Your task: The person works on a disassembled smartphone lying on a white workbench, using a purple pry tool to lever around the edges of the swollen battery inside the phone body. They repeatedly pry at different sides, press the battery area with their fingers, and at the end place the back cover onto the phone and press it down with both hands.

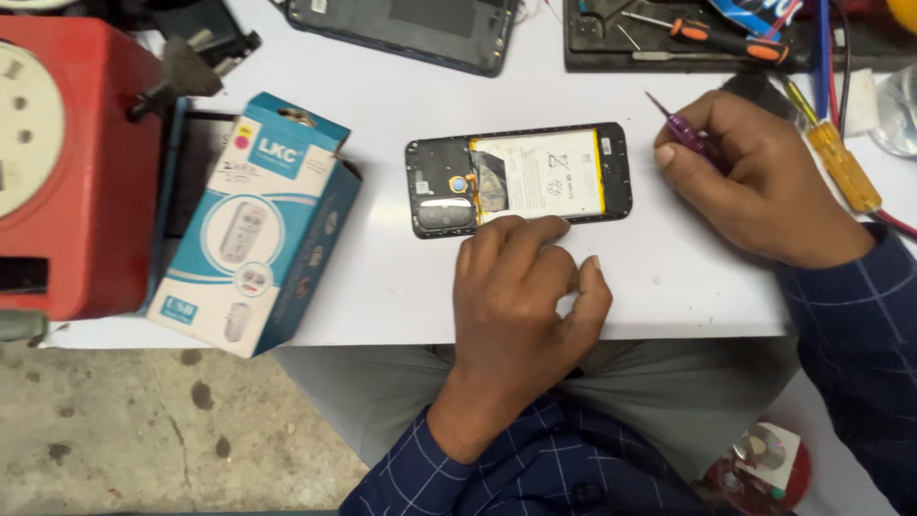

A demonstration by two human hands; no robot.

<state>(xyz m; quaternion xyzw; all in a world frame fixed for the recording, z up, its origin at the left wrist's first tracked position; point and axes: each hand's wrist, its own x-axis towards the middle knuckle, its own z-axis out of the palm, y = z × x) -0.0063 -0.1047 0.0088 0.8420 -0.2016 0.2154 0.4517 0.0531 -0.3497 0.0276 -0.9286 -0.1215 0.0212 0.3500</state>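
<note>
An opened phone (519, 179) lies back-up near the middle of the white worktop (382, 277), its long axis running left to right, battery exposed. The left hand (521, 296) is the nearer one: it comes in from the near edge, palm down, fingertips (535, 229) curled loosely onto the phone's near long side, gripping nothing. The right hand (755, 182) sits just off the phone's right end, fingers closed round a purple screwdriver (683, 129) whose tip points away toward the far edge.

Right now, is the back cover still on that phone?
No, the phone lies open on the table, its battery showing.
</note>
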